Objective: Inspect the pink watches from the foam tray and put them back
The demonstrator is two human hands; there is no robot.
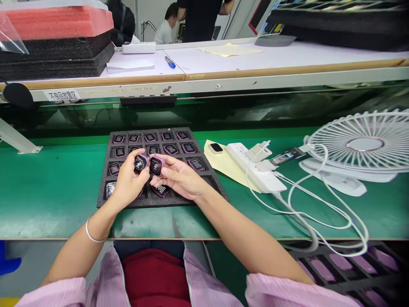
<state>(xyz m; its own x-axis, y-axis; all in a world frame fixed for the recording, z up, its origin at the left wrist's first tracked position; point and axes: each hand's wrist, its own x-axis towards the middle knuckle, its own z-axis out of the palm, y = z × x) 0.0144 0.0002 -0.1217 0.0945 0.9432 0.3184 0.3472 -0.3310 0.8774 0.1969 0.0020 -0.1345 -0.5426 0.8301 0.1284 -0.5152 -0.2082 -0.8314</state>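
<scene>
My left hand (129,181) is closed on a purple smartwatch (140,163) with a lit watch face. Close beside it, my right hand (179,177) grips a second purple smartwatch (156,165), its dark screen also lit. Both are held up above a black foam tray (104,187). Rows of similar watches lie in the tray's compartments, many with white text on their screens, such as the watch (197,164) right of my right hand. Another watch (160,190) sits just below my right fingers. My hands hide some of the middle compartments.
Right of the tray, a pale watch (216,148) rests on yellow paper (212,160) by a white power strip (255,168). Looped white cables (347,221) and a white fan (364,143) stand farther right. A shelf (204,76) with foam stacks (57,55) crosses the back. Two people are beyond.
</scene>
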